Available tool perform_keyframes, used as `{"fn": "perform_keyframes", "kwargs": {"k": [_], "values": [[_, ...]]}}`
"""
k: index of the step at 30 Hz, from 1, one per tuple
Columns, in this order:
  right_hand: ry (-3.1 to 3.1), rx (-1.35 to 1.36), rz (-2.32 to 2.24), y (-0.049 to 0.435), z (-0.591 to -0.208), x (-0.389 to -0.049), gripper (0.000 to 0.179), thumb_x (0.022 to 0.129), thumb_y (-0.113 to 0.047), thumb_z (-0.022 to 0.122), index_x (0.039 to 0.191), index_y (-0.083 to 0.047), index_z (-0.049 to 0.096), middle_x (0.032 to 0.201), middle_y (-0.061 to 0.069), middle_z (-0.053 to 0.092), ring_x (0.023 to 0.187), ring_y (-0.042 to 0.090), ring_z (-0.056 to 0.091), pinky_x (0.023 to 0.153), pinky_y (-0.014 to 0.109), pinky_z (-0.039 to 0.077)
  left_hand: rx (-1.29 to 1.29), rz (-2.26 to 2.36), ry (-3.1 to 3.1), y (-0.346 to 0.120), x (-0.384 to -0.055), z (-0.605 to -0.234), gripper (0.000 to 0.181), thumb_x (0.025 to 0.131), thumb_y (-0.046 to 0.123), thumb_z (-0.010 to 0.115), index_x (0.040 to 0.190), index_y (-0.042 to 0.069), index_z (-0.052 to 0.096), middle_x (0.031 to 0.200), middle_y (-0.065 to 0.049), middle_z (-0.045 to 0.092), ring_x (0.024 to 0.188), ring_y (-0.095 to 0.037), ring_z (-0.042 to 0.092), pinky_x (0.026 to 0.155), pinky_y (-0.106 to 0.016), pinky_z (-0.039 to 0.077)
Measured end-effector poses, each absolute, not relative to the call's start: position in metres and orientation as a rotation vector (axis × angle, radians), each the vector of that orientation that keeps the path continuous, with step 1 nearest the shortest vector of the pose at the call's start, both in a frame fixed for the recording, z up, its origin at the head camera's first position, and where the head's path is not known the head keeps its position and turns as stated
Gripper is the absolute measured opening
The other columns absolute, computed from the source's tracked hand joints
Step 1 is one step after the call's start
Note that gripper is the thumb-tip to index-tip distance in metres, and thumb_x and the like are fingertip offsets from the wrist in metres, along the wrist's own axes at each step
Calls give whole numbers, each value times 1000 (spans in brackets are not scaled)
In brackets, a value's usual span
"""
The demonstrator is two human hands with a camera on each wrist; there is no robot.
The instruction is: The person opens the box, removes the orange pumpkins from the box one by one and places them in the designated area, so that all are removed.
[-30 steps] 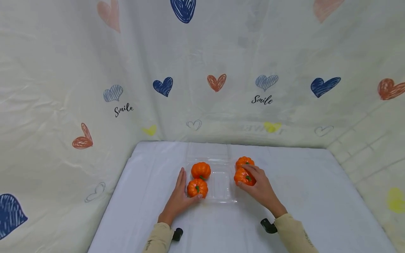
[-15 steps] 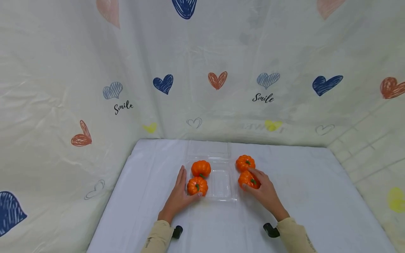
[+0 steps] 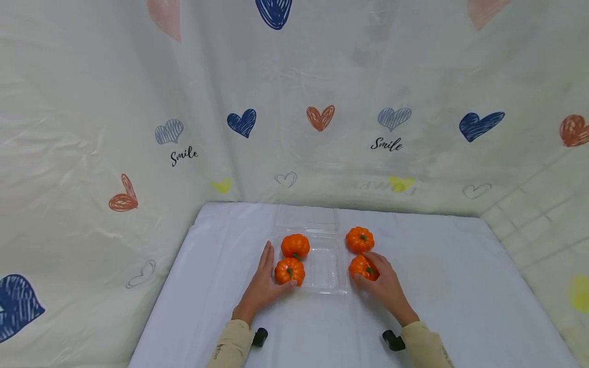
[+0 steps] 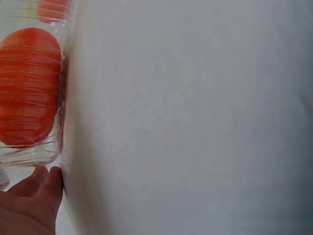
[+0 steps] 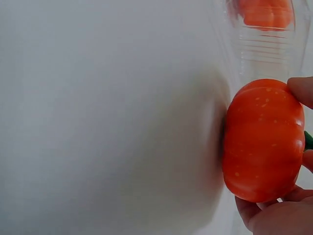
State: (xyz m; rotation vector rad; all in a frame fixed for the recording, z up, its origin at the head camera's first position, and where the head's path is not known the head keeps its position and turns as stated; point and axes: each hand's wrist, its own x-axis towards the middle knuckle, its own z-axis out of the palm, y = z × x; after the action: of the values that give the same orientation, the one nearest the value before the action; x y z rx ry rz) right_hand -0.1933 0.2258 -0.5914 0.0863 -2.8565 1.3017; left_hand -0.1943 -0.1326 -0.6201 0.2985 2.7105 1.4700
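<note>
My left hand (image 3: pixel 263 291) lies along the left side of a clear plastic box (image 3: pixel 322 268), fingers extended and thumb at its near edge. Two small orange pumpkins with green stems sit in the box's left half: a far pumpkin (image 3: pixel 295 246) and a near pumpkin (image 3: pixel 289 271). To the right of the box, my right hand (image 3: pixel 386 289) grips a third pumpkin (image 3: pixel 362 267), its thumb and fingers on opposite sides. The right wrist view shows this pumpkin (image 5: pixel 264 142) low over the cloth. Through the clear wall in the left wrist view, a boxed pumpkin (image 4: pixel 28 88) shows.
Another orange pumpkin (image 3: pixel 360 239) rests on the white cloth (image 3: pixel 451 276) just behind the gripped one. The box's clear lid (image 3: pixel 306 217) lies folded back towards the rear. A white curtain (image 3: pixel 349 76) printed with hearts hangs behind and beside the table.
My right hand has drawn its pumpkin nearer to me and slightly right, opening a gap from the pumpkin behind it. My left hand stays at the box.
</note>
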Motion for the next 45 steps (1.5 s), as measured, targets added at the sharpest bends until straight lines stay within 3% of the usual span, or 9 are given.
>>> {"fn": "perform_keyframes", "kwargs": {"k": [12,20,31,45], "values": [[-2852,38,1370,224,-598,-191,74,97,-34,80,157,-5,48,160,26,38,143,47,39,113,71,41,305,1472,2723,-131,-194,-621,128,85,69,80,173,9,11,180,9,-3,162,-30,18,123,-59,31],[-2803,26,1436,224,-600,-190,84,98,-38,80,163,-4,38,166,27,28,146,48,35,115,72,37,311,1478,2724,-132,-194,-623,128,85,69,81,173,8,10,179,11,-4,162,-31,18,123,-60,31],[-2749,68,1443,216,-571,-202,80,103,-33,74,166,-6,34,174,22,18,156,48,22,119,74,26,292,1458,2725,-133,-193,-620,129,84,71,80,173,8,10,179,12,-4,163,-28,16,125,-56,28],[-2714,188,1476,190,-549,-221,80,101,-37,75,165,-8,36,176,18,17,158,47,19,115,74,32,247,1445,2717,-130,-191,-617,129,83,72,80,173,12,11,179,12,-4,163,-29,16,124,-60,28]]}}
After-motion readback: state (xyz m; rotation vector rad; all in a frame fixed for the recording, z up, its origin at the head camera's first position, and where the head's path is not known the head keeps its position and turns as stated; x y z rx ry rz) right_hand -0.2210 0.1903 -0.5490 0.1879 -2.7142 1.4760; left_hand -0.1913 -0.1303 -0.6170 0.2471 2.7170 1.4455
